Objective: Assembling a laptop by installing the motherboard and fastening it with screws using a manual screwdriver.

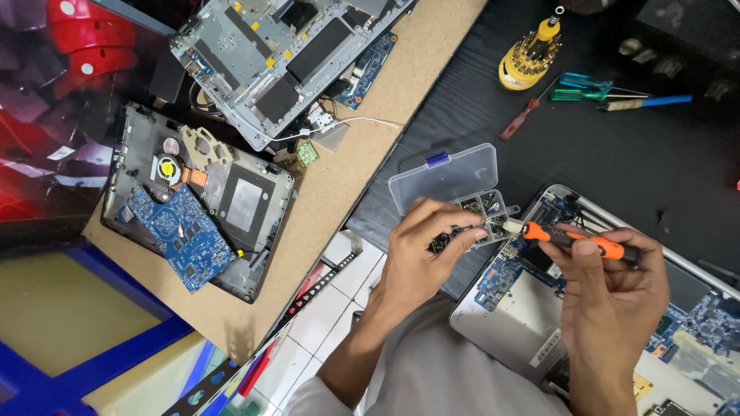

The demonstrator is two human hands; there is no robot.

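left hand (428,246) pinched a screw at the orange screwdriver (574,240) tip, right hand (609,296) gripped its handle; a slip could drop it into the open laptop (524,308) below.

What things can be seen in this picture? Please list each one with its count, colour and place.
open laptop: one, silver, lower right
orange screwdriver: one, orange and black, in the right hand
parts box: one, clear, lid open, centre
bit holder: one, yellow, top right
loose screwdrivers: several, red, green, blue, top right
laptop shells: two, grey, on the board at left
blue circuit board: one, in the lower shell
brown board: one, left to centre
left hand: fingers at the parts box
right hand: grip closed on the orange screwdriver
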